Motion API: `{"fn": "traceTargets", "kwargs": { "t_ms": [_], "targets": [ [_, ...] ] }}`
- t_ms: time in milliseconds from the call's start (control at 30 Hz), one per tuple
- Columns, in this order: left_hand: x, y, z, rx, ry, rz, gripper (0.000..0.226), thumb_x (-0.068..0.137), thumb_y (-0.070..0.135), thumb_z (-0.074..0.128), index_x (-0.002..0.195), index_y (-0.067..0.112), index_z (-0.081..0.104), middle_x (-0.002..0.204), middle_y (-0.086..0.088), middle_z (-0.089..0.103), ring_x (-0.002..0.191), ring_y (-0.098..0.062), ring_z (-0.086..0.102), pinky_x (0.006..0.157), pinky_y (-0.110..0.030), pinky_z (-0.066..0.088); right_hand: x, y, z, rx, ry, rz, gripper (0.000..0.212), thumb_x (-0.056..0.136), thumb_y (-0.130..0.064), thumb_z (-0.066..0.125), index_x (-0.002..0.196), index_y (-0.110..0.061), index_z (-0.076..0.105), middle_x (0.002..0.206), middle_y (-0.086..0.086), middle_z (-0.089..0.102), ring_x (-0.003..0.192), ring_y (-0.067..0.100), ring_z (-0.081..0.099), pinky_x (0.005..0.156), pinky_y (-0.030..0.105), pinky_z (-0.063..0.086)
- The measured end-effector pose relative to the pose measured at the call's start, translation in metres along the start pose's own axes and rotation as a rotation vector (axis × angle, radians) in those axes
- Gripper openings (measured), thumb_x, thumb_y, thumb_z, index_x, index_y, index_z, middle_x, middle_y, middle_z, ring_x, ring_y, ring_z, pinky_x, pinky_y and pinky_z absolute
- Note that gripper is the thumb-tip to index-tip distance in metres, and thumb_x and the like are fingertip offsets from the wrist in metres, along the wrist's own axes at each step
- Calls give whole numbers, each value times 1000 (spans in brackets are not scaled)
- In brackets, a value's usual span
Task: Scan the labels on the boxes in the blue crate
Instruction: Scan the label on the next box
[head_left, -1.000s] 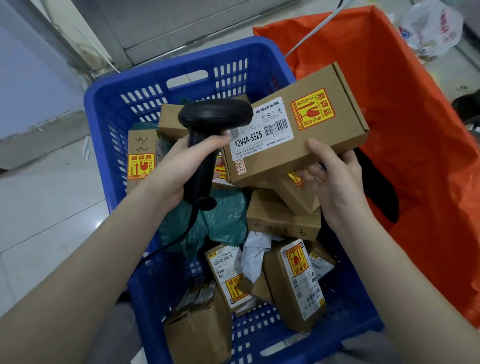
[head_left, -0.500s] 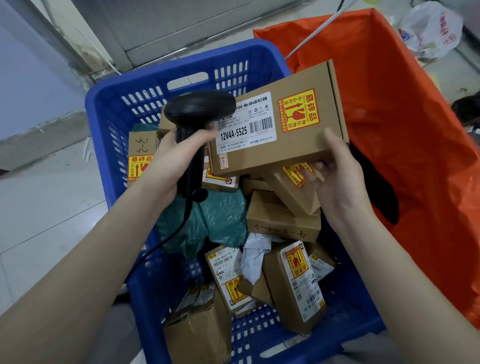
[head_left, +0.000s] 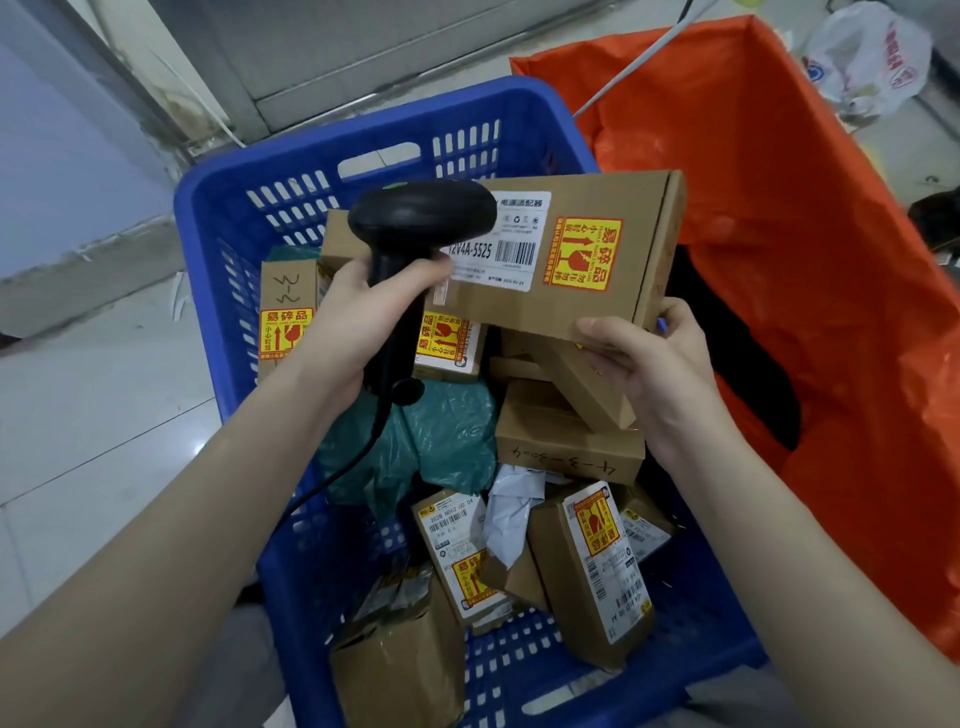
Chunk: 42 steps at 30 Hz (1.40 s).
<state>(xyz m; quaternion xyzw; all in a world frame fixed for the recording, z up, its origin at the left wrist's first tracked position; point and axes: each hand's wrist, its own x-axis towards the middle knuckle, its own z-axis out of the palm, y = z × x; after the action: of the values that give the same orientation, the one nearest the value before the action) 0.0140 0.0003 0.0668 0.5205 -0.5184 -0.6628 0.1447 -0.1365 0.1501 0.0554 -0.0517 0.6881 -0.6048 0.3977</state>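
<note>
Scan step in hand, judging by the pose: left hand (head_left: 358, 317) wrapped round the scanner (head_left: 415, 228) grip, frame centre; scanner head overlaps the left end of the label (head_left: 511, 244). Right hand (head_left: 644, 358) pinches the box (head_left: 582, 260) at its lower right corner, thumb on top, holding it label-up above the crate (head_left: 291, 171). Barcode faces cam, not clearly the scanner window; next move prob. needs scanner pulled back & aimed at barcode. Other boxes still piled in crate, lower centre.

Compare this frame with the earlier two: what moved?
The right hand swung the held box from tilted to nearly level. The left hand brought the barcode scanner over the white label, hiding part of its code. Both grips and the blue crate contents are unchanged.
</note>
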Motion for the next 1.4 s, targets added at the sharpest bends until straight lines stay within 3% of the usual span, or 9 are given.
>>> {"fn": "traceTargets", "kwargs": {
  "t_ms": [67, 200, 367, 533, 933, 1400],
  "targets": [
    [0, 0, 1, -25, -36, -10, 39, 78, 33, 73, 113, 20, 60, 113, -3, 70, 101, -17, 69, 85, -34, 56, 1, 1, 1, 32, 18, -4, 38, 74, -6, 73, 98, -22, 48, 105, 3, 67, 97, 18, 69, 80, 25, 56],
    [-3, 0, 5, -6, -108, -11, 18, 85, 26, 68, 99, 17, 63, 92, 2, 67, 65, -7, 69, 61, -22, 56, 1, 5, 2, -31, 75, -40, 49, 68, -17, 79, 106, -23, 49, 107, 0, 67, 102, 19, 66, 94, 39, 53],
    [-4, 0, 7, 2, -128, -8, 19, 86, 25, 67, 99, 12, 62, 79, 1, 63, 53, -7, 61, 52, -20, 50, -1, 6, 5, -107, 103, -89, 50, 70, -18, 79, 108, -23, 47, 103, -6, 65, 101, 16, 65, 94, 40, 52],
    [-6, 2, 9, 14, -123, 8, 12, 86, 23, 67, 87, 12, 63, 75, 1, 62, 51, -8, 56, 51, -20, 49, -1, 7, 5, -115, 94, -109, 44, 72, -17, 78, 98, -30, 45, 102, -8, 63, 101, 15, 63, 93, 36, 53],
    [-6, 1, 10, 60, -118, 13, 18, 85, 26, 69, 79, 12, 60, 67, -5, 54, 49, -11, 50, 55, -27, 46, -1, 7, 5, -116, 104, -113, 50, 74, -17, 76, 111, -22, 44, 104, -6, 62, 104, 17, 62, 93, 36, 52],
    [-7, 2, 11, 96, -126, 21, 18, 85, 25, 69, 80, 11, 59, 66, -6, 52, 47, -9, 49, 49, -21, 45, 0, 7, 4, -127, 104, -120, 52, 74, -18, 77, 114, -21, 44, 106, -6, 61, 104, 16, 61, 93, 37, 53]
  ]
}}
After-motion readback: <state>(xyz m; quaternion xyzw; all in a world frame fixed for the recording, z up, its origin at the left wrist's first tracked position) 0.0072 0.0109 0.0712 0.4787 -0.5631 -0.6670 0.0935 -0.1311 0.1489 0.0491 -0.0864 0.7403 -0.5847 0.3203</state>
